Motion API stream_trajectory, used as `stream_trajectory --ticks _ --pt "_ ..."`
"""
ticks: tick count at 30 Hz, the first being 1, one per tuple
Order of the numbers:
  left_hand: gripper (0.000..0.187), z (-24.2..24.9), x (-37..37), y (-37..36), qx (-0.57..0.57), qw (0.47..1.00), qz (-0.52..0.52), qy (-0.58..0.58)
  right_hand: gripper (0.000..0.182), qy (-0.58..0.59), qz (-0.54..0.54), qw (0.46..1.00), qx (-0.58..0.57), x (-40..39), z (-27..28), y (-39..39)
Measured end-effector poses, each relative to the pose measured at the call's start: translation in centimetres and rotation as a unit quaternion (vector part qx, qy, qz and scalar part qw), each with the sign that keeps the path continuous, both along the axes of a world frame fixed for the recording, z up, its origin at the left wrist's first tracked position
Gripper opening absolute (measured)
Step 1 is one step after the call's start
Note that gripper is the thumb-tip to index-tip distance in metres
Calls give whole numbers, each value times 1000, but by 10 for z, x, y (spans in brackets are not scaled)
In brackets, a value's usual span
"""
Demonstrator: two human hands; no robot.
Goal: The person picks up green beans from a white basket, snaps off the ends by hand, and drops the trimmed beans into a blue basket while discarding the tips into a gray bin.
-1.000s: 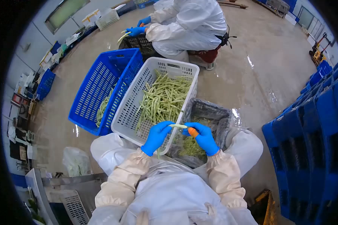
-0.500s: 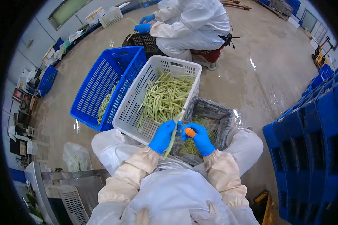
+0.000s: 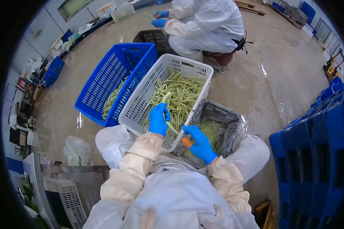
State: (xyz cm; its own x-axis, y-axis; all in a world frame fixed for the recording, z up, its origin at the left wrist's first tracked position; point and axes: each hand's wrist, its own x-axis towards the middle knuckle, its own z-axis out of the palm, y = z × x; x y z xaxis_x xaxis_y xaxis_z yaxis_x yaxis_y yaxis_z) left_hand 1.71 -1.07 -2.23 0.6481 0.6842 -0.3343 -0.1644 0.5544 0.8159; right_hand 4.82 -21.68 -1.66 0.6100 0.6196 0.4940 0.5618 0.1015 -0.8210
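Observation:
My left hand (image 3: 159, 119), in a blue glove, reaches over the white basket (image 3: 141, 95) and grips a long green bean (image 3: 164, 98) lying among the pile of beans (image 3: 181, 95). My right hand (image 3: 198, 143), also gloved blue, holds an orange-handled tool (image 3: 187, 142) above the dark plastic-lined crate (image 3: 221, 118) that holds green trimmings. Both hands are apart now, the right one nearer my lap.
A blue basket (image 3: 107, 76) with a few beans stands left of the white one. Another person in white (image 3: 206, 23) sits behind on a red stool over a black crate (image 3: 153, 38). Blue stacked crates (image 3: 317, 152) stand at right. The concrete floor looks wet.
My left hand has moved from in front of me forward into the white basket, taking hold of a bean there. The right hand with the orange tool has dropped slightly toward my lap.

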Motion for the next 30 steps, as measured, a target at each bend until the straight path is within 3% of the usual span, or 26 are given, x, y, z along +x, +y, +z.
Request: stream_trajectory --ticks 2,11,13,14,17,20,23,27,30 --pt "18 -4 4 -5 12 1000 11 12 33 -46 36 994 -93 -7 4 2" --pt "18 -10 4 -11 17 999 24 35 22 -141 -50 977 -151 -8 -11 3" --pt "17 -7 1 -9 -130 990 -28 -48 21 -152 -73 972 -162 -7 -12 3" --pt "17 -7 2 -9 -133 990 -27 -47 19 -165 -95 967 -171 -7 -13 3" --pt "19 18 5 -19 -102 993 -35 -58 15 -208 -67 947 -238 -5 -23 7" --pt "23 27 8 -36 122 983 -134 2 9 -273 -42 909 -310 -13 -27 17" --pt "24 21 5 -62 178 970 -163 18 7 -298 -25 895 -331 -17 -44 21" --pt "24 8 -4 -66 133 986 -102 19 8 -212 -70 893 -391 -8 -62 23" --pt "21 10 -6 -55 107 993 -44 3 11 -132 -105 923 -345 2 -63 23"
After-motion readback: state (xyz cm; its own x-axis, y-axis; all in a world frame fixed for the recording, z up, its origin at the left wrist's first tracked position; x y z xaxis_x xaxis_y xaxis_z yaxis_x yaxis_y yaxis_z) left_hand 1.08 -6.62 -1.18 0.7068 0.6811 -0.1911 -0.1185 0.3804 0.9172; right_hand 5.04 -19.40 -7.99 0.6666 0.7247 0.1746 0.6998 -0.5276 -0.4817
